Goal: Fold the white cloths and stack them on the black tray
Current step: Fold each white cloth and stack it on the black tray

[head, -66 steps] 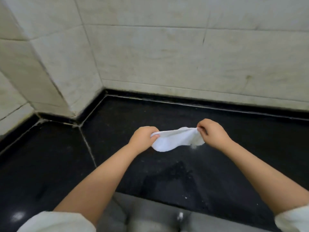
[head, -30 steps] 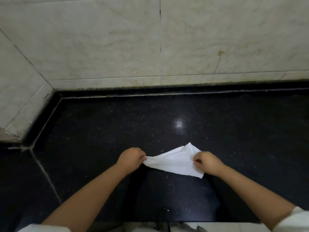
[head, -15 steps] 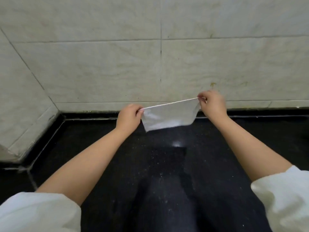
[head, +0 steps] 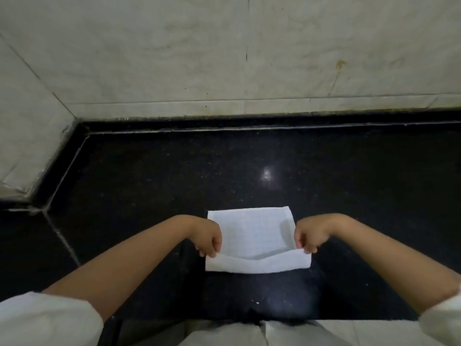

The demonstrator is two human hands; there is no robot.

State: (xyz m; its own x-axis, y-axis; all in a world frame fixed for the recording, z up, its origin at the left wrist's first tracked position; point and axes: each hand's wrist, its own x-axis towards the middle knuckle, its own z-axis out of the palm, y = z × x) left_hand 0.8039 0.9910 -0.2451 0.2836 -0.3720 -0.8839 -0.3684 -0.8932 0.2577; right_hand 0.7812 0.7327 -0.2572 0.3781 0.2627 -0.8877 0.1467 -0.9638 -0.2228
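Two hands, left hand (head: 208,239) and right hand (head: 308,237), each pinch a near corner of the white cloth (head: 254,236) lying by the worktop's (head: 149,176) near edge, likely to fold it.

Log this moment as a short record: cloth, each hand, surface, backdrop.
cloth: square white fabric cloth lying on the counter, near edge lifted and folding over
left hand: left hand pinches the near-left corner
right hand: right hand pinches the near-right corner
surface: black speckled stone counter
backdrop: pale marble tiled wall
tray: not in view
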